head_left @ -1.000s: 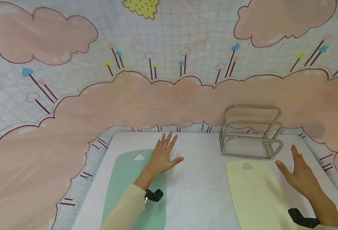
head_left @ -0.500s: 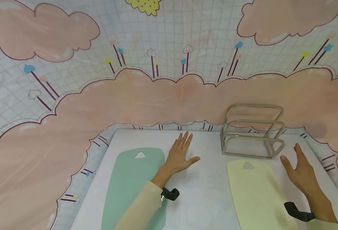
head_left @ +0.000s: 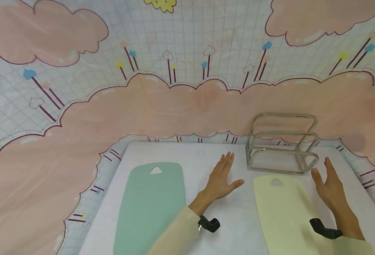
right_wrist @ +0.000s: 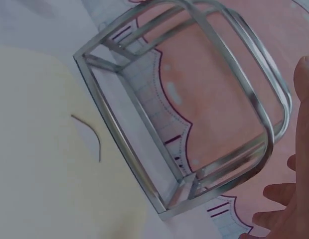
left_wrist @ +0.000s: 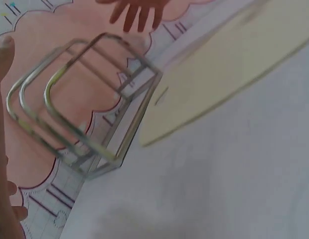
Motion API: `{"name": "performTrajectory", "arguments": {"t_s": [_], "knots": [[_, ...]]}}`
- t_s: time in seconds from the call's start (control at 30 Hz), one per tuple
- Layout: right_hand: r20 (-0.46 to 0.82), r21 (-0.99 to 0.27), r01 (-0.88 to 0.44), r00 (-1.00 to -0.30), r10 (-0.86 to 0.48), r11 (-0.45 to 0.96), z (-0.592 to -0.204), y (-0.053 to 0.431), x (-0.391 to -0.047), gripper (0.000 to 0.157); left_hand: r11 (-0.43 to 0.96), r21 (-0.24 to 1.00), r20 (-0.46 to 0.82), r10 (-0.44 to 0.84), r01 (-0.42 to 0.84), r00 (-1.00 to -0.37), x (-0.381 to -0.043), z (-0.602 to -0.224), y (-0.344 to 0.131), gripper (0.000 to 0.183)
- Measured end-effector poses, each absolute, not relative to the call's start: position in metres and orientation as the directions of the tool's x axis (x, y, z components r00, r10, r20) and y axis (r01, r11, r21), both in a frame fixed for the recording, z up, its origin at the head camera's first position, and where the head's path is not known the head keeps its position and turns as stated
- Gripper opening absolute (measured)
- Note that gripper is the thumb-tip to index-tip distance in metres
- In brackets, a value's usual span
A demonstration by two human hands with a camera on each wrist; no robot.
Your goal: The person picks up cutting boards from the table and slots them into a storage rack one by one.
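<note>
My left hand (head_left: 219, 180), fingers straight and thumb spread, is over the white table between the two cutting boards and holds nothing. My right hand (head_left: 329, 191) is just right of the yellow cutting board (head_left: 284, 209), its fingers extended and free of any object. Behind that board stands a metal rack (head_left: 281, 152) with several rounded loops, its right end close to my right fingertips. To the left lies a green cutting board (head_left: 152, 202) with a cut-out near its far end. In the right wrist view the rack (right_wrist: 129, 144) stands right beside the yellow board (right_wrist: 40, 149).
The white table (head_left: 149, 150) ends just behind the rack. A patterned cloth (head_left: 174, 109) with clouds hangs behind it and spreads around its left and right sides.
My left hand has moved right, from over the green board toward the rack and the yellow board. My right hand has shifted only slightly, staying near the rack's right end.
</note>
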State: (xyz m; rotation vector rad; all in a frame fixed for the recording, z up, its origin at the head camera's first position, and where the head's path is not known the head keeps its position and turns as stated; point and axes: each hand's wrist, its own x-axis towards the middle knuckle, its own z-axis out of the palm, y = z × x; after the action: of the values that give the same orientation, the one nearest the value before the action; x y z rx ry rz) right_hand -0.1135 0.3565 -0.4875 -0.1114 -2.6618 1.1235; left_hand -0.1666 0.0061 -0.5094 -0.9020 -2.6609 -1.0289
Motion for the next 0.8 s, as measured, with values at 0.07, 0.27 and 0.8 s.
{"name": "performTrajectory", "arguments": {"t_s": [0.07,0.27,0.8], "knots": [[0.179,-0.736,-0.007,-0.967,0.184,0.677,-0.486,0.357,-0.115,0.069,0.563,0.578,0.348,0.484,0.591,-0.803,-0.165,-0.506,0.017,0.101],[0.130,-0.797,0.013,-0.973,0.193,0.604,-0.484,0.356,-0.118,0.065,0.528,0.625,0.339,0.480,0.575,-0.809,-0.164,-0.502,0.040,0.092],[0.175,-0.839,-0.071,-0.974,0.144,0.539,-0.487,0.353,-0.132,0.055,0.499,0.731,0.219,0.474,0.465,-0.853,-0.186,-0.496,0.079,0.079]]}}
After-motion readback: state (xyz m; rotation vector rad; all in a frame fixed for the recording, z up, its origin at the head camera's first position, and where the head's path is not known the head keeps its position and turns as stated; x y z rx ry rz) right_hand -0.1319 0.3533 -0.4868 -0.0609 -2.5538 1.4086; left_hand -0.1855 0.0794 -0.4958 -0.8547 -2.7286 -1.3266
